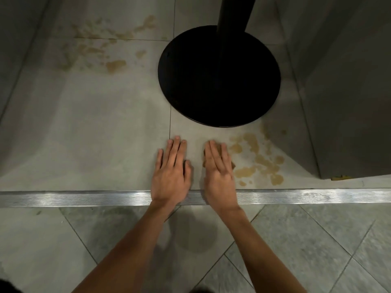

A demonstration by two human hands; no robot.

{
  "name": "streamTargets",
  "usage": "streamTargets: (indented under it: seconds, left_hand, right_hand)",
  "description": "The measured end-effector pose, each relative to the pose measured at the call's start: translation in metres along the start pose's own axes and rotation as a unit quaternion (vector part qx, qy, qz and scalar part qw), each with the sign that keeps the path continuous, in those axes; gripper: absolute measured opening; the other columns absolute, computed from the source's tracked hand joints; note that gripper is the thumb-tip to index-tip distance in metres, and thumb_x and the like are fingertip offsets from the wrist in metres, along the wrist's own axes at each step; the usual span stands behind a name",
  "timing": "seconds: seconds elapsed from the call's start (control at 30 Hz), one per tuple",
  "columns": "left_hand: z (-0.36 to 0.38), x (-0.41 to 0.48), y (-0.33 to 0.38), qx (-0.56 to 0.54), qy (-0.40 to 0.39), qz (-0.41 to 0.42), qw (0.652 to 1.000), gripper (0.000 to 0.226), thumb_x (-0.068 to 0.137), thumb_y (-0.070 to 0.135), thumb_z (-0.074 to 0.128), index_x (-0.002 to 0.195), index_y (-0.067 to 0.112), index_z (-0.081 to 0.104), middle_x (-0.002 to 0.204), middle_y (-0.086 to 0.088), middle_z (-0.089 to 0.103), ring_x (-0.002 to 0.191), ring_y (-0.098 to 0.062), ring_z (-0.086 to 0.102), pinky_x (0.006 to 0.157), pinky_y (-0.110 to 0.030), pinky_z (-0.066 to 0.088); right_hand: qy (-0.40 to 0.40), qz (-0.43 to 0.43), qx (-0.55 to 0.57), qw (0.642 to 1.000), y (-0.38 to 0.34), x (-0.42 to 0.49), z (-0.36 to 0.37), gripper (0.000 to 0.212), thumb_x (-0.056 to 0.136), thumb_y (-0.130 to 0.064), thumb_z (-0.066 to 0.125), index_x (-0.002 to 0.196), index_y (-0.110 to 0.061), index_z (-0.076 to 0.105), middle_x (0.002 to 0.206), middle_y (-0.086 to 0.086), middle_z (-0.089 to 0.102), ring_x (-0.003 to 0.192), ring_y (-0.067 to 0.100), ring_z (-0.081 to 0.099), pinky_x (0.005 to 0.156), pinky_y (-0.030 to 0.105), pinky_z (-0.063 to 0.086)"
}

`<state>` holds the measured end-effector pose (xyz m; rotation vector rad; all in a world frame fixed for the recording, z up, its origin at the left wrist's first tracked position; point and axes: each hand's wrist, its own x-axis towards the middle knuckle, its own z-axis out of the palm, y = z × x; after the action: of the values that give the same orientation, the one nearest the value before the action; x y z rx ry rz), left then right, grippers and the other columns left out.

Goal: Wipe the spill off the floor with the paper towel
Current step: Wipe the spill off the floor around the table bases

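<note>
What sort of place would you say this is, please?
Probably a café or eatery floor: a black round pedestal table base, grey floor tiles, a ribbed metal step edge, and brown drink-like spill.

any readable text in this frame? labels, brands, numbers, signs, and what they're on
None readable.
Black round base and its pole: no markings visible.
Ribbed metal threshold strip: ridges only, no print.
Small yellow scrap at the foot of the grey panel: too small to tell if it carries text.
Brown paper towel under the right hand: no print visible.
</note>
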<state>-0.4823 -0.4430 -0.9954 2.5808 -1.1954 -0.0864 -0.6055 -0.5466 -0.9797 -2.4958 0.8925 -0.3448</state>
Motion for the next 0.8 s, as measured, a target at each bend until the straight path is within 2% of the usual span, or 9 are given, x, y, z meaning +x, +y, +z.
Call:
streamTargets:
  seconds: [0.1,0.2,0.33,0.43,0.53,0.6,0.67,0.73,0.8]
  left_hand:
    - [-0.001,0.002,0.001,0.003,-0.011,-0.007,1.0,0.064,0.114,0.034,0.034,0.175,0.018,0.02,0.184,0.001,0.012,0.171,-0.017,0.003,0.138,-0.051,0.014]
    - [-0.002,0.001,0.002,0.005,-0.013,-0.009,1.0,0.064,0.115,0.033,0.035,0.175,0.018,0.019,0.184,0.0,0.012,0.171,-0.017,0.003,0.138,-0.051,0.014]
    - [-0.001,0.002,0.001,0.013,-0.013,-0.005,1.0,0.063,0.115,0.034,0.032,0.175,0.018,0.019,0.184,-0.001,0.012,0.171,-0.018,0.004,0.137,-0.052,0.015]
    - [-0.001,0.001,0.001,0.009,-0.012,-0.003,1.0,0.064,0.115,0.034,0.033,0.175,0.018,0.019,0.184,-0.001,0.012,0.171,-0.018,0.004,0.138,-0.052,0.014]
    - [-0.001,0.001,0.001,0.005,-0.009,-0.006,1.0,0.064,0.114,0.034,0.035,0.175,0.018,0.019,0.184,-0.001,0.013,0.171,-0.018,0.006,0.137,-0.052,0.015]
    - [-0.001,0.002,0.001,0.001,-0.009,-0.005,1.0,0.064,0.114,0.034,0.035,0.174,0.018,0.02,0.184,-0.001,0.014,0.171,-0.018,0.006,0.137,-0.052,0.015]
    - [-0.001,0.002,0.002,-0.001,-0.007,-0.009,1.0,0.064,0.113,0.034,0.034,0.174,0.018,0.021,0.184,-0.001,0.014,0.171,-0.017,0.007,0.137,-0.052,0.016]
    - [-0.001,0.002,0.002,-0.005,-0.009,-0.009,1.0,0.064,0.113,0.034,0.034,0.174,0.018,0.023,0.184,0.0,0.015,0.171,-0.017,0.007,0.137,-0.051,0.015]
    - [-0.001,0.001,0.001,-0.002,-0.009,-0.012,1.0,0.064,0.113,0.034,0.032,0.174,0.018,0.023,0.183,-0.001,0.016,0.171,-0.017,0.008,0.138,-0.051,0.015]
  right_hand:
    - [-0.025,-0.07,-0.013,0.997,0.007,-0.049,0.001,0.079,0.099,0.004,0.045,0.173,-0.012,0.023,0.182,0.004,0.018,0.17,0.033,0.004,0.134,0.06,0.021]
    - [-0.054,-0.118,-0.04,0.991,0.024,-0.034,-0.008,0.075,0.1,-0.002,0.039,0.172,-0.014,0.027,0.181,0.004,0.022,0.17,0.032,0.007,0.134,0.058,0.024]
    - [-0.035,-0.048,-0.036,0.998,0.026,0.027,-0.016,0.07,0.105,0.001,0.051,0.171,-0.01,0.028,0.179,0.006,0.024,0.17,0.032,0.005,0.134,0.056,0.021]
    - [-0.016,0.011,-0.006,1.0,0.013,0.021,-0.011,0.078,0.1,0.007,0.052,0.171,-0.007,0.025,0.18,0.008,0.021,0.17,0.034,0.002,0.135,0.058,0.019]
    - [-0.019,-0.02,-0.001,1.0,0.01,-0.031,-0.006,0.087,0.096,0.009,0.055,0.173,-0.01,0.021,0.182,0.005,0.016,0.17,0.033,0.001,0.135,0.06,0.019]
    - [-0.041,-0.081,-0.024,0.996,0.022,-0.057,-0.01,0.084,0.099,0.007,0.05,0.174,-0.015,0.019,0.183,0.001,0.014,0.17,0.031,0.003,0.135,0.057,0.021]
    - [-0.045,-0.105,-0.052,0.992,0.036,-0.048,-0.018,0.081,0.103,0.003,0.053,0.174,-0.018,0.022,0.182,-0.001,0.017,0.17,0.027,0.006,0.135,0.055,0.023]
    - [-0.028,-0.065,-0.058,0.996,0.04,-0.024,-0.021,0.082,0.1,0.005,0.058,0.173,-0.015,0.025,0.181,0.001,0.02,0.17,0.028,0.006,0.136,0.055,0.021]
    - [-0.019,0.002,-0.042,0.999,0.03,-0.003,-0.018,0.086,0.095,0.008,0.052,0.173,-0.012,0.021,0.182,0.003,0.016,0.17,0.031,0.0,0.136,0.057,0.017]
